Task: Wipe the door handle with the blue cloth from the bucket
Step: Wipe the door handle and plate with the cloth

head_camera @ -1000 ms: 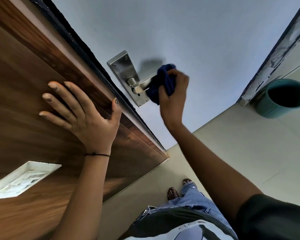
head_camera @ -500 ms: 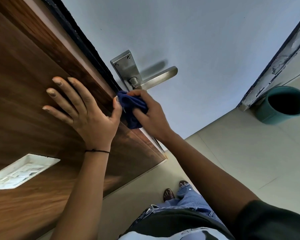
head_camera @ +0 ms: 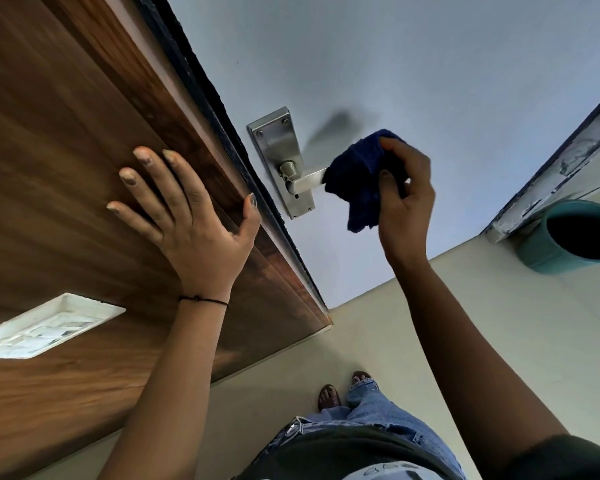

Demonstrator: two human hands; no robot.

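Note:
A steel door handle (head_camera: 308, 181) on its back plate (head_camera: 277, 147) sticks out from the white door face. The dark blue cloth (head_camera: 362, 178) is bunched around the lever's outer end and hides it. My right hand (head_camera: 405, 199) grips the cloth there, with a loose corner hanging below. My left hand (head_camera: 184, 216) lies flat and spread on the brown wooden panel (head_camera: 66, 150), thumb at the dark door edge. The teal bucket (head_camera: 548, 251) stands on the floor at the right by the door frame.
A white switch plate (head_camera: 45, 327) is set in the wooden panel at lower left. The beige tiled floor (head_camera: 395, 323) lies below, with my feet (head_camera: 329, 396) and jeans near the bottom. A chipped door frame (head_camera: 561, 161) rises at the right.
My right hand carried the cloth from the door edge below the handle plate back out onto the lever's end. The left hand stayed flat on the panel.

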